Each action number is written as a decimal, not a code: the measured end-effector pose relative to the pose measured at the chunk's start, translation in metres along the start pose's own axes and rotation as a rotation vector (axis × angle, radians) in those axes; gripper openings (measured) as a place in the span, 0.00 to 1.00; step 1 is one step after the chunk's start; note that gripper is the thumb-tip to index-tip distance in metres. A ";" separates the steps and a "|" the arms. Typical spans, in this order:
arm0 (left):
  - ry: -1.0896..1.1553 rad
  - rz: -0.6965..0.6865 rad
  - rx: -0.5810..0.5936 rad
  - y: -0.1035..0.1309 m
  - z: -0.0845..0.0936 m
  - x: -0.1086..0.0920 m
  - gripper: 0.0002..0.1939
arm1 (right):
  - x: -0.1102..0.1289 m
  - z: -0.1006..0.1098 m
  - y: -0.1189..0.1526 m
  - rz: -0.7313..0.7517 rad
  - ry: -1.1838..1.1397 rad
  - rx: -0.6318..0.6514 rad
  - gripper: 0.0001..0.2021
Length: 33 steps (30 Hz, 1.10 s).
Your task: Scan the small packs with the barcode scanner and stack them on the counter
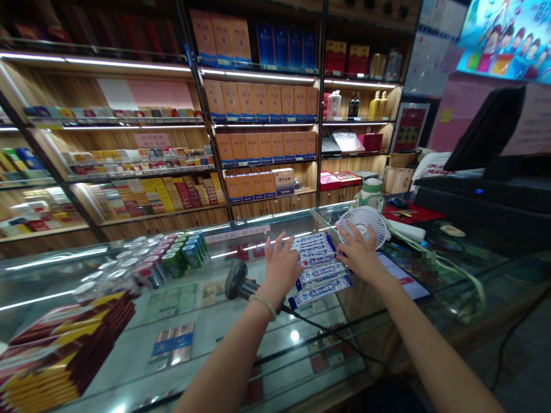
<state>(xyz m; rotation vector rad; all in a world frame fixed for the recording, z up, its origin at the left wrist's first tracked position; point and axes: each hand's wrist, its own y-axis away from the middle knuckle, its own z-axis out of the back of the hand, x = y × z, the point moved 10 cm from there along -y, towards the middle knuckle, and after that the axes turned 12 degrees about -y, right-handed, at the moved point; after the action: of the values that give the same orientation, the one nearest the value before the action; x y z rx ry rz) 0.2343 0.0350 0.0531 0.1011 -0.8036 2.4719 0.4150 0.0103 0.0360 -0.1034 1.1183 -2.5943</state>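
On the glass counter (206, 332) lies a row of slim blue-and-white wrapped packets (321, 267), several of them overlapping. My left hand (279, 265) is at their left ends, fingers spread, with a beaded bracelet on the wrist. At the right ends is my right hand (359, 252), its fingers also apart. Both hands touch or nearly touch the packets; neither grips one that I can see. A dark handheld barcode scanner (239, 282) lies just left of my left hand, partly hidden behind my wrist. Behind my right hand stands a white round fan (374, 221).
Stacked yellow-and-brown packs (64, 350) and rows of small clear and green containers (172, 261) stand on the left. A black cable (336, 335) crosses the counter near me. To the right are a tablet (402, 275), a green-and-white bottle (371, 192) and a black monitor (486, 135).
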 end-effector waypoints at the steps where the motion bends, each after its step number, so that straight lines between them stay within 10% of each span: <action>1: -0.001 0.002 0.001 0.000 0.000 0.000 0.04 | 0.001 0.000 -0.001 0.004 0.001 -0.001 0.05; 10: -0.051 0.015 -0.024 -0.004 0.017 0.019 0.02 | 0.014 0.014 -0.028 0.003 -0.019 -0.035 0.08; 21: -0.148 0.138 -0.017 0.010 0.062 0.122 0.01 | 0.082 0.011 -0.090 0.037 -0.192 -0.113 0.08; 33: -0.060 0.308 -0.037 0.056 0.050 0.215 0.07 | 0.141 -0.031 -0.130 0.074 -0.346 -0.100 0.09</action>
<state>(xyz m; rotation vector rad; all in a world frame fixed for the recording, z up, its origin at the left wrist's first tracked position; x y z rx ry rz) 0.0171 0.0690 0.1139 0.0399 -0.9513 2.7511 0.2424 0.0714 0.1001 -0.5034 1.0976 -2.3373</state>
